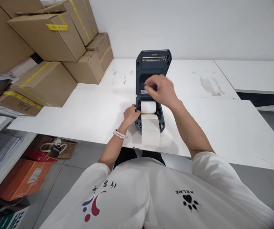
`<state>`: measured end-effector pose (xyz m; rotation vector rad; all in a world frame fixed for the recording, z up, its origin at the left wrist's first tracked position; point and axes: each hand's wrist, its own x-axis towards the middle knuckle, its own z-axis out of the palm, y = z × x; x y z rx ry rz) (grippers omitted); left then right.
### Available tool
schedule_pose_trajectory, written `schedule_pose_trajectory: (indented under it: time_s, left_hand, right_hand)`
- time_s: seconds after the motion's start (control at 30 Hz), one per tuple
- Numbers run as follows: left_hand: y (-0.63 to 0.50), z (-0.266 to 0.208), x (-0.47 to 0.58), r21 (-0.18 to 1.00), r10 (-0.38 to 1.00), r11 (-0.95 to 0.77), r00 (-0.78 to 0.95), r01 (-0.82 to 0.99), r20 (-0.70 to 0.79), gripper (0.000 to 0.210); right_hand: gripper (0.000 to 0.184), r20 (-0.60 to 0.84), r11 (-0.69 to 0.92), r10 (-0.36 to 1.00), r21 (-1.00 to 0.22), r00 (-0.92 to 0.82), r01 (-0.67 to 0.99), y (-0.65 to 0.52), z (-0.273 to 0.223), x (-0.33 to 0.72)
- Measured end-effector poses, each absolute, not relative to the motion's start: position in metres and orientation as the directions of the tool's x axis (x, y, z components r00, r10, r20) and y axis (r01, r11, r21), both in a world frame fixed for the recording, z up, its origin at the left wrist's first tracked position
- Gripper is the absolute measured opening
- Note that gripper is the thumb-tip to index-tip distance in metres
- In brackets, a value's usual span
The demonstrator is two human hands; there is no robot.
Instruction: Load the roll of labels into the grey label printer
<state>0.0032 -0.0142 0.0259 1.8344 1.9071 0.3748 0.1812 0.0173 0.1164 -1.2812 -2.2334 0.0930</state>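
A dark label printer [163,119] sits on the white table with its lid [152,65] raised at the back. Inside its base lies a roll of white labels [148,107]. From the roll a label strip [150,128] runs forward over the printer's front and onto the table. My left hand [131,114] grips the left side wall of the base, its thumb beside the roll. Above the roll and before the raised lid hovers my right hand [162,89]. Its fingers are loosely curved, thumb and forefinger slightly apart, and I see nothing between them.
Cardboard boxes [46,38] with yellow tape are stacked at the table's left end against the wall. The white table [98,117] has worn patches. On the floor at left stand an orange box [23,178] and a paper bag [65,149]. A shelf [10,149] edges the left side.
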Motion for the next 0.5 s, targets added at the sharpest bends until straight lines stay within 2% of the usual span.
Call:
schedule_pose_trajectory:
  time_s: [0.03, 0.1, 0.13, 0.2, 0.27, 0.33, 0.43, 0.5]
  left_hand:
    - [-0.014, 0.025, 0.004, 0.493, 0.990, 0.071, -0.001, 0.867, -0.141, 0.036]
    - [-0.015, 0.024, 0.003, 0.502, 0.989, 0.083, -0.009, 0.861, -0.148, 0.035]
    - [-0.016, 0.024, 0.003, 0.513, 0.988, 0.089, -0.012, 0.854, -0.152, 0.035]
    - [-0.016, 0.023, 0.002, 0.540, 0.988, 0.096, -0.013, 0.836, -0.155, 0.036]
    - [-0.017, 0.021, 0.001, 0.564, 0.988, 0.098, -0.012, 0.820, -0.155, 0.037]
    - [-0.017, 0.020, 0.000, 0.588, 0.989, 0.098, -0.011, 0.803, -0.150, 0.039]
    - [-0.018, 0.018, -0.001, 0.626, 0.990, 0.088, 0.001, 0.775, -0.141, 0.041]
    - [-0.019, 0.018, -0.001, 0.648, 0.990, 0.090, 0.006, 0.756, -0.144, 0.042]
  right_hand:
    - [0.037, 0.266, 0.522, 0.849, -0.292, -0.456, 0.802, 0.018, 0.111, 0.178]
    - [0.050, -0.070, 0.491, 0.857, -0.187, -0.510, 0.851, 0.025, 0.095, 0.172]
    - [0.061, -0.196, 0.488, 0.840, -0.137, -0.507, 0.862, 0.030, 0.087, 0.168]
    - [0.074, -0.326, 0.499, 0.802, -0.096, -0.501, 0.861, 0.040, 0.072, 0.164]
    - [0.073, -0.346, 0.518, 0.766, -0.167, -0.542, 0.839, 0.046, 0.067, 0.165]
    - [0.071, -0.309, 0.524, 0.724, -0.335, -0.617, 0.783, 0.046, 0.072, 0.177]
    - [0.076, -0.148, 0.494, 0.685, -0.625, -0.713, 0.604, 0.036, 0.093, 0.213]
    - [0.082, -0.029, 0.443, 0.722, -0.748, -0.691, 0.494, 0.028, 0.107, 0.245]
